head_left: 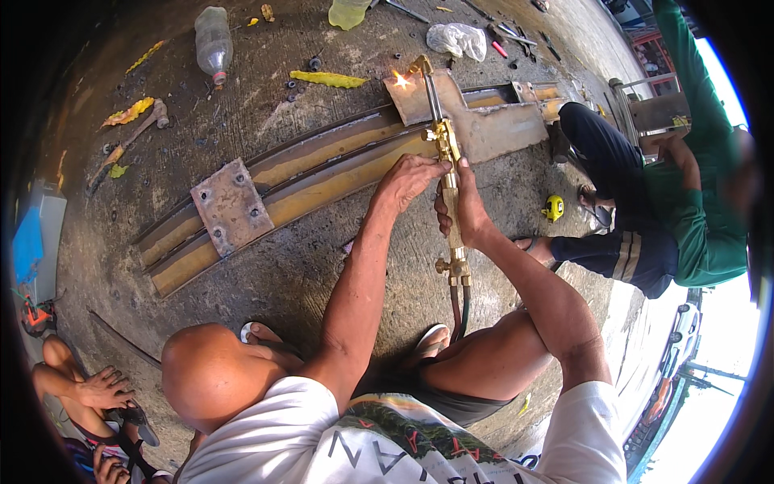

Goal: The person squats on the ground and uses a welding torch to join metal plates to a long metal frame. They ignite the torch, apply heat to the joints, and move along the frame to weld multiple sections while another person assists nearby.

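Observation:
My right hand (469, 211) is closed round the brass handle of a cutting torch (453, 218). My left hand (409, 184) has its fingers curled against the torch just below its valves, on the left side. The torch points away from me, and its bent tip hangs over the far edge of a rusty steel plate (413, 98). A bright orange-white flame (401, 80) glows at that plate's far left corner. Under the plate lie two long, slightly curved steel beams (334, 171). Two hoses (460, 310) run from the torch's near end down between my legs.
A drilled plate (231, 206) lies across the beams' left end. A hammer (129, 145), plastic bottle (214, 47), yellow tape measure (553, 207) and scattered tools (516, 36) lie on the concrete. A person in green (701, 194) crouches at right; another person's hand (105, 389) shows lower left.

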`<action>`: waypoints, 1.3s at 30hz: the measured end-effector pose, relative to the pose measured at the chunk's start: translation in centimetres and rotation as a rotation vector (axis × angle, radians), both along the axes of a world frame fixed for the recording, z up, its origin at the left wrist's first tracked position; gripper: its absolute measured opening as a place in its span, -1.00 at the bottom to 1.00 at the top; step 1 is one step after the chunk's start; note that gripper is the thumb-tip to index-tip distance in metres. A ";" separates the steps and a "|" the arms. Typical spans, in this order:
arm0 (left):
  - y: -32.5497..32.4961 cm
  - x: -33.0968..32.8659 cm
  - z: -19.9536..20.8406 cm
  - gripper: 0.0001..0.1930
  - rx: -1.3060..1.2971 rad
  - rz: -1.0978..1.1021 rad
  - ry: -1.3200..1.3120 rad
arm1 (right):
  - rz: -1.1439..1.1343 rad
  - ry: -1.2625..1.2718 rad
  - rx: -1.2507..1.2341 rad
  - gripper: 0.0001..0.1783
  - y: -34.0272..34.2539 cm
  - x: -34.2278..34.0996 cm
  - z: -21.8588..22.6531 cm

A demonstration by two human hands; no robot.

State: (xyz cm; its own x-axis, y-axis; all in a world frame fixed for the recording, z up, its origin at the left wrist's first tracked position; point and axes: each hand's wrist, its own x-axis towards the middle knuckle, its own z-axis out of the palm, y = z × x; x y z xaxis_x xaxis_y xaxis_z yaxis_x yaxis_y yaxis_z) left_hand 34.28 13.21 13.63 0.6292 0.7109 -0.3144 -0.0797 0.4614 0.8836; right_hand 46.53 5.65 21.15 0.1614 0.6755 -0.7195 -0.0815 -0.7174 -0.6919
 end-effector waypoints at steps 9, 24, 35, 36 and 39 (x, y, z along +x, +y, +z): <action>-0.1 0.0 0.1 -0.51 0.000 -0.001 0.029 | -0.013 0.011 0.004 -0.20 0.0 0.1 -0.1; -0.1 0.0 0.1 -0.49 0.000 -0.003 0.037 | -0.019 0.005 0.007 -0.22 -0.1 0.0 0.2; 0.0 0.3 -0.1 -0.48 -0.008 -0.007 0.046 | -0.024 0.018 0.002 -0.25 -0.1 0.2 -0.1; -0.1 0.3 0.1 -0.48 -0.011 -0.008 0.048 | -0.028 0.014 0.000 -0.24 -0.1 0.3 -0.2; -0.1 0.1 0.1 -0.47 -0.012 -0.005 0.027 | -0.022 0.015 0.002 -0.24 -0.1 0.2 -0.2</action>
State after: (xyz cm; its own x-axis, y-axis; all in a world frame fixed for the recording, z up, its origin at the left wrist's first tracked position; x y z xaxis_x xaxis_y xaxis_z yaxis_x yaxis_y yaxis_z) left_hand 34.35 13.14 13.76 0.6236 0.7040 -0.3398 -0.0534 0.4721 0.8799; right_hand 46.71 5.53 20.93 0.1655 0.6734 -0.7206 -0.1072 -0.7140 -0.6919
